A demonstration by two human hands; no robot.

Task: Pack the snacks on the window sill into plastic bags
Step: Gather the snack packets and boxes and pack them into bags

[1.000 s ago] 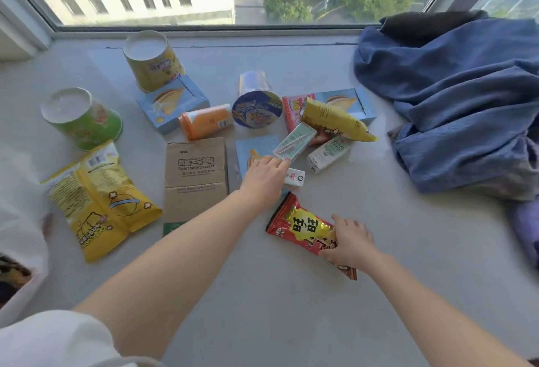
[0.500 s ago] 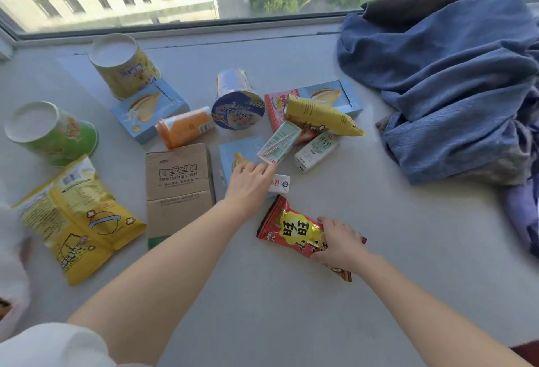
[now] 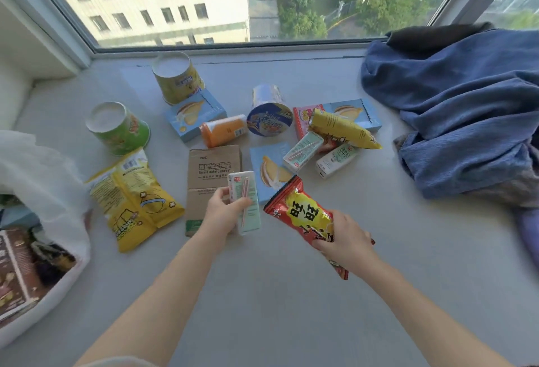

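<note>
The left hand (image 3: 223,212) has its fingers curled round a small carton (image 3: 246,191) and holds it just above the sill (image 3: 291,293), with the long axis of the carton pointing away from the person, toward the window. The right hand (image 3: 347,240) grips the near end of a red packet (image 3: 303,212), whose long axis runs slantwise, the far end up and to the left, close beside the carton. The bag (image 3: 43,174) lies well to the left of both hands, at the left edge of the view, with its mouth open and some packets already inside. The left hand is the nearer one to the bag, so I judge the carton should go in first, by a sideways move over the yellow packets (image 3: 131,200), and the red packet must cross after it
</note>
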